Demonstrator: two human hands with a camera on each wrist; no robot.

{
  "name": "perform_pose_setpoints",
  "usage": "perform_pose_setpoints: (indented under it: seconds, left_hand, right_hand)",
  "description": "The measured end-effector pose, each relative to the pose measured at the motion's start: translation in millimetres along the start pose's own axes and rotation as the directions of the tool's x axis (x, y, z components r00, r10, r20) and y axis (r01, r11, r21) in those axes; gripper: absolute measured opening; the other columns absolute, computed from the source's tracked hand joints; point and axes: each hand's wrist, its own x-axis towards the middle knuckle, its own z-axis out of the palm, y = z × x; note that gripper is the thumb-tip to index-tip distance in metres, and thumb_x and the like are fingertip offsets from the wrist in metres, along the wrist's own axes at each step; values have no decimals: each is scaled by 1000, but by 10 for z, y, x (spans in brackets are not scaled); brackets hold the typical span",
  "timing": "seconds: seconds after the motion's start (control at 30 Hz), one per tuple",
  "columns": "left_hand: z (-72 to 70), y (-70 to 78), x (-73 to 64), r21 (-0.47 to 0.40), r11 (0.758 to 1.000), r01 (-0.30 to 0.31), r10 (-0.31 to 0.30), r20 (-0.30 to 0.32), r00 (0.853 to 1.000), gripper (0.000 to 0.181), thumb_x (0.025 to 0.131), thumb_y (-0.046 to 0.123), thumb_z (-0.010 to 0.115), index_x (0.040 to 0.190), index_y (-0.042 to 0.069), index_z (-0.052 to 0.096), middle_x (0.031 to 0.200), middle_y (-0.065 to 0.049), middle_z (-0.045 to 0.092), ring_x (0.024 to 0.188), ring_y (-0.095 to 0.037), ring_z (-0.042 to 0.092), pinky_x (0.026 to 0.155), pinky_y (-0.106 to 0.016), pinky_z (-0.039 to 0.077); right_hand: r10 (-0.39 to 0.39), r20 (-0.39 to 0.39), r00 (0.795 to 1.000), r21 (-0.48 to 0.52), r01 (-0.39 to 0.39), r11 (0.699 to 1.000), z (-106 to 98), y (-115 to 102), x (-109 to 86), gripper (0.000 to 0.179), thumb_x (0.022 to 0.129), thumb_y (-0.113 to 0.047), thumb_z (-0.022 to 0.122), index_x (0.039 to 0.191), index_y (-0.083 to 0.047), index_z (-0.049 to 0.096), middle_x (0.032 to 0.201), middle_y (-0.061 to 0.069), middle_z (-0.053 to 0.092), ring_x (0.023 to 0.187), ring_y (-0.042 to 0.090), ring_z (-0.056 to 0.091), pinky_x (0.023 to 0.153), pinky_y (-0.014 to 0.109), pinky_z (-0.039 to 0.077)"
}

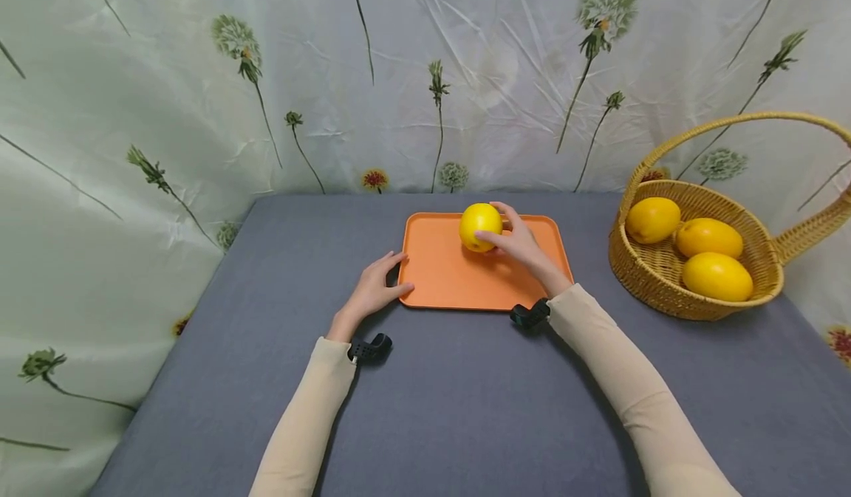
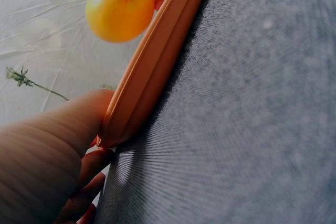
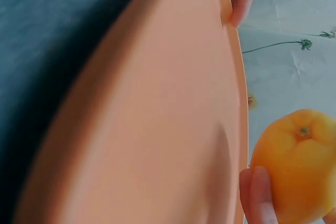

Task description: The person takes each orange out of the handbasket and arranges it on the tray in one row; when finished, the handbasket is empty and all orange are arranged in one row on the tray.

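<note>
My right hand [image 1: 518, 244] grips a round yellow fruit [image 1: 480, 227] over the back half of a shallow orange tray [image 1: 439, 275]. Thumb and fingers close on its sides, and its stem end shows in the right wrist view. At the tray's left side, my left hand [image 1: 375, 286] holds the edge, with the thumb over the rim near the front corner. The left wrist view shows its other fingers behind that corner, partly hidden. No other fruit lies on the tray.
A wicker basket [image 1: 654, 297] with a tall arched handle stands at the right, holding several yellow fruits [image 1: 718, 276]. A grey cloth [image 1: 452, 401] covers the table. Behind it hangs a pale curtain [image 1: 372, 128] with dandelion prints.
</note>
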Motion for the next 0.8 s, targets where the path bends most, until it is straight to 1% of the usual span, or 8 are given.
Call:
perform_pose_setpoints:
  seconds: [0.13,0.3,0.33,0.43,0.57,0.67,0.73,0.8]
  left_hand:
    - [-13,-10,16,-2,1000,-4,4,-4,1000,66,85,30,68,142,7,41,148,-16,40,142,-34,29,114,-53,27]
    - [-12,8,-9,9,1000,9,-9,10,1000,67,86,31,67,143,8,40,148,-16,40,142,-34,30,114,-53,27]
    - [-9,15,-12,10,1000,10,-10,12,1000,67,86,31,67,143,8,40,148,-16,40,142,-34,30,113,-54,27]
    - [3,22,-21,8,1000,9,-9,12,1000,67,86,30,67,142,7,41,148,-17,40,142,-34,30,113,-53,27]
    - [19,12,-21,-3,1000,7,-7,13,1000,67,86,31,67,142,7,41,148,-16,40,142,-33,30,114,-53,27]
    - [22,7,-16,-2,1000,9,-9,12,1000,67,86,31,67,142,7,41,148,-16,40,142,-33,30,114,-53,27]
    - [17,7,-12,1,1000,13,-13,9,1000,66,86,31,67,142,8,41,148,-16,41,142,-33,30,114,-53,27]
    - [8,10,-6,4,1000,14,-14,6,1000,66,86,30,67,142,8,41,148,-16,41,142,-33,30,114,-53,27]
  right_hand:
    - [6,16,1000,5,-6,1000,78,-91,52,77,85,-33,67,148,-24,23,146,19,33,129,34,42,89,47,53]
    - [9,32,999,-14,-8,1000,198,-108,114,76,85,-30,67,148,-23,24,145,19,34,127,36,43,89,47,53]
    - [2,33,999,-26,-1,1000,221,-70,152,76,85,-31,67,148,-24,25,144,19,35,125,35,45,87,46,54]
    - [-4,57,998,-54,7,999,281,-65,185,76,84,-31,68,148,-24,26,142,19,36,121,35,46,84,41,55]
    - [-15,81,997,-79,22,997,330,-62,202,76,83,-33,69,147,-25,28,138,19,38,108,32,53,74,36,58]
    - [-12,70,997,-77,17,997,342,-73,200,76,82,-35,70,146,-26,30,136,18,40,90,31,61,66,35,58]
    - [0,55,998,-74,4,997,340,-80,210,75,82,-37,70,145,-28,31,136,17,41,81,31,63,63,35,58]
    - [13,45,999,-69,-10,998,337,-87,232,75,82,-38,69,146,-29,31,136,17,42,80,30,63,63,34,57]
